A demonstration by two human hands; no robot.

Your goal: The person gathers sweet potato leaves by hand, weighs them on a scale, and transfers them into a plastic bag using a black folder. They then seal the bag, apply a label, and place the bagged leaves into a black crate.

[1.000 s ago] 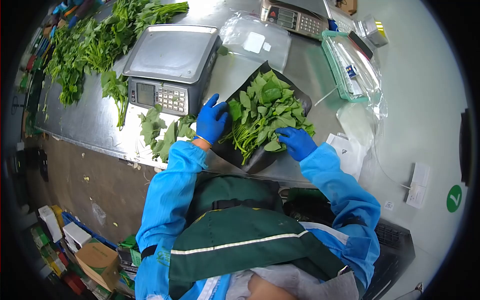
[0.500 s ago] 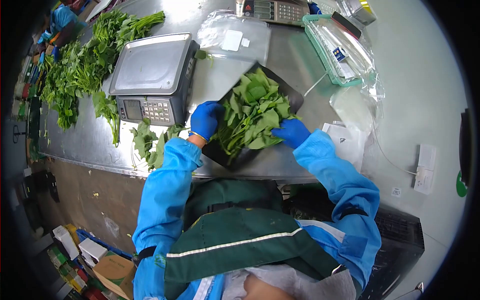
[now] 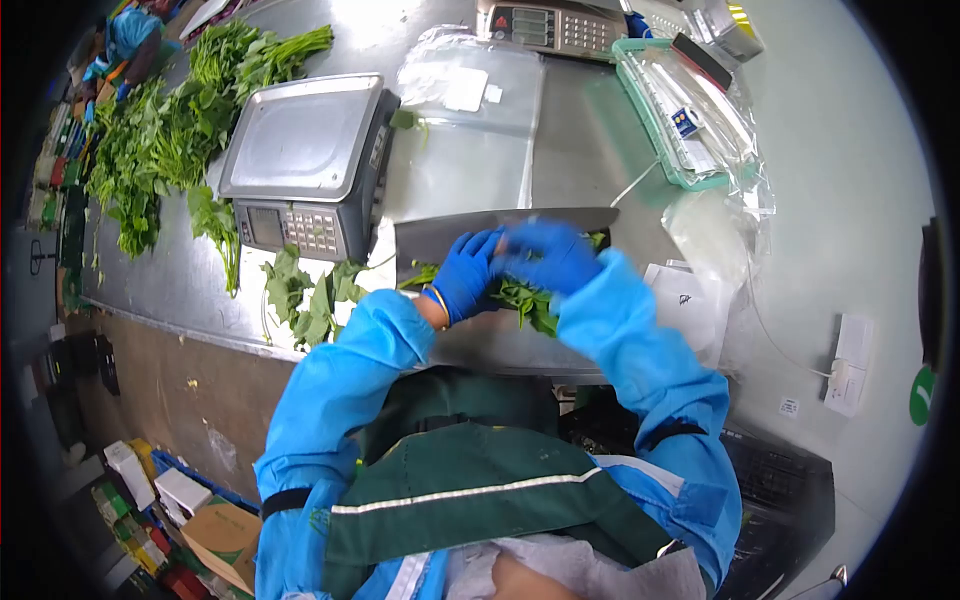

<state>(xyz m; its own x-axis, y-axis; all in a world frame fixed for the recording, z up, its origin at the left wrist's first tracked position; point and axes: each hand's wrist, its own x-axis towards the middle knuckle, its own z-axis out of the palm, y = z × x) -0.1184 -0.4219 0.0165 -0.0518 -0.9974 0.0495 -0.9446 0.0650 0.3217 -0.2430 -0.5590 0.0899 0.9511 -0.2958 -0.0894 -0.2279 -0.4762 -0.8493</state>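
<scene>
My left hand [image 3: 465, 275], in a blue glove, is closed over a bunch of leafy greens [image 3: 532, 306], its fingers pressed together on top. Close beside it, my right hand [image 3: 552, 256], also gloved in blue, is over the bunch and smeared by motion, so its fingers do not show clearly. Under and behind the bunch is a dark sheet [image 3: 420, 235], its far edge raised above the table. Most of the greens are hidden beneath my hands; leaves stick out toward me and some stems to the left.
A weighing scale [image 3: 300, 140] stands left of my hands, with loose leaves [image 3: 310, 300] in front. More greens [image 3: 170, 130] lie farther left. Clear plastic bags [image 3: 470, 130] are ahead. A green basket [image 3: 640, 120] is at right, a second scale [image 3: 555, 28] at the back.
The dark sheet has been turned, and its far edge now stands up behind the greens. Both hands have come together over the bunch, covering most of it.
</scene>
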